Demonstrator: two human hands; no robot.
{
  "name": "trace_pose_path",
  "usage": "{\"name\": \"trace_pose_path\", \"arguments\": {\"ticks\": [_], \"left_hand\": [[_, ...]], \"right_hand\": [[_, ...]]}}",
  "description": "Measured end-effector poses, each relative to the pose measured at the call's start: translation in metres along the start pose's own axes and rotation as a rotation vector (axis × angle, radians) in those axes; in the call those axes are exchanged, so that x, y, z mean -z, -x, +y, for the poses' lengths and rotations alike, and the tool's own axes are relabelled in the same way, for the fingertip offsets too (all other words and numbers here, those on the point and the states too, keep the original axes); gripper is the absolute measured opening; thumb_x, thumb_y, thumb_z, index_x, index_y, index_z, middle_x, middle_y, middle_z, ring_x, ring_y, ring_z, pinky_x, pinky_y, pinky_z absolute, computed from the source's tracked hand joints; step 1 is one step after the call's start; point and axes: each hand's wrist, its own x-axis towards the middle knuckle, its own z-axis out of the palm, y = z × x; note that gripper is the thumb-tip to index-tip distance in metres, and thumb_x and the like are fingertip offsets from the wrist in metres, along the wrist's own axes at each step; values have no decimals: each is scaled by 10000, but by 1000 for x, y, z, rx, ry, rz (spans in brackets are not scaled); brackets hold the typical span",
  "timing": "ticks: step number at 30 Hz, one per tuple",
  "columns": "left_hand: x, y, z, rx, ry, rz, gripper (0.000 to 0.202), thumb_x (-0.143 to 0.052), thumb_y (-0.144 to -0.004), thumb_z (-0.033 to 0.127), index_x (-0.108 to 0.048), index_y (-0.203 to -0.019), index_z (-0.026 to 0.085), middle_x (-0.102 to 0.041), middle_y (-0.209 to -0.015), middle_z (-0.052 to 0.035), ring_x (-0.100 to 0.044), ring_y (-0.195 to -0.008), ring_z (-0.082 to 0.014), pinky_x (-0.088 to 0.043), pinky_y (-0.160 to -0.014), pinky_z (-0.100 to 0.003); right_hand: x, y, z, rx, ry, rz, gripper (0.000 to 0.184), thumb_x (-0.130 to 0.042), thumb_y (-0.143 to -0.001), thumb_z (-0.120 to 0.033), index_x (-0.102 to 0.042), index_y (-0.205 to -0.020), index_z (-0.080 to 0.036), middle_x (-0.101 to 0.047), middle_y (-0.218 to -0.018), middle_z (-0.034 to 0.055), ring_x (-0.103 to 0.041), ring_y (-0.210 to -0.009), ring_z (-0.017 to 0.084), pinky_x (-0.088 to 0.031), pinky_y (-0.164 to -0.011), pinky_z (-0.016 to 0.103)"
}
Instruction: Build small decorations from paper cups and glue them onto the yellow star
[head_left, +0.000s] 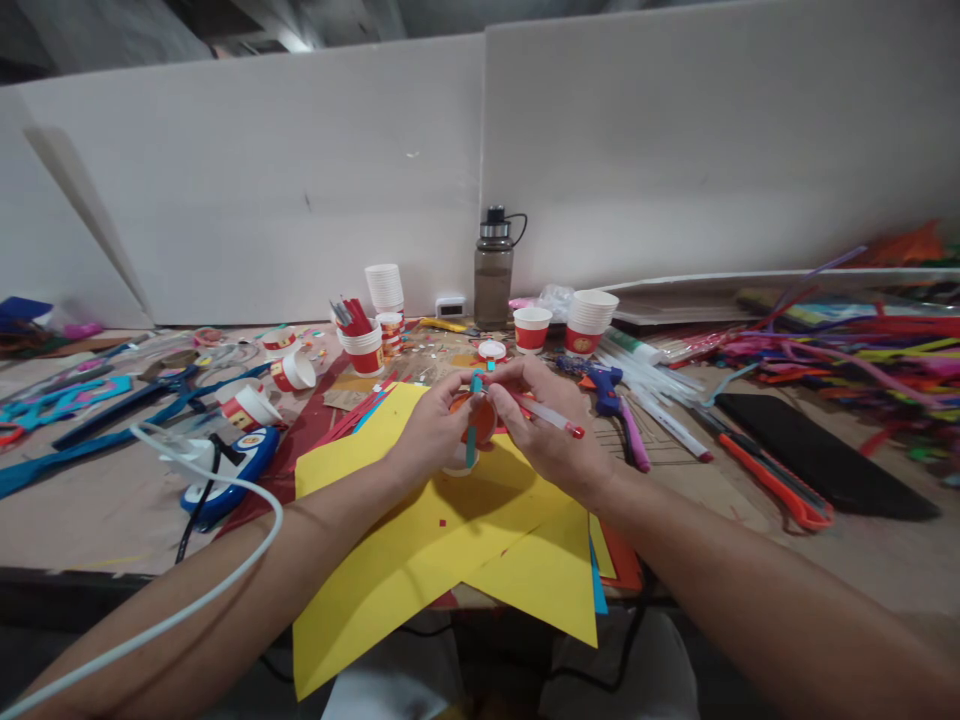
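Orange cup (481, 418) with teal strip (472, 447) is held just above yellow paper (420, 545) on counter (112, 500). We see left grip (431, 428) clenched on cup, right grip (553, 435) clasping pen (551, 415), fingertips at cup's top.

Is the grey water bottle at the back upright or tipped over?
Upright: the bottle stands on its base, with its dark cap on top.

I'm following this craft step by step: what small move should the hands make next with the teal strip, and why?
Probably press the teal strip flat against the cup. The left hand cradles the cup; the right hand, holding a pen, pinches the strip's top end at the rim, and the strip runs down the cup's side.
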Motion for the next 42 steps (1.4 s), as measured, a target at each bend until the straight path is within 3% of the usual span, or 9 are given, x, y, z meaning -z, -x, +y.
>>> {"name": "trace_pose_path", "arguments": {"ticks": [24, 42], "left_hand": [[1, 1, 0, -10, -4, -8, 394, -614, -807, 476, -585, -1117, 234, -649, -891, -28, -588, -568, -98, -578, -531, -288], [1, 2, 2, -9, 12, 3, 388, -612, -807, 470, -586, -1120, 241, -643, -1036, -62, -630, -680, -126, -589, -549, -292]], "right_hand": [[-2, 0, 4, 20, -1, 23, 72, -535, -879, -257, -575, -865, -199, -660, -811, 25, -621, -715, 147, -454, -642, 264], [-2, 0, 4, -7, 12, 24, 64, -535, -876, -259, -575, -873, -209, -660, -808, 24, -621, -703, 151, -462, -633, 275]]}}
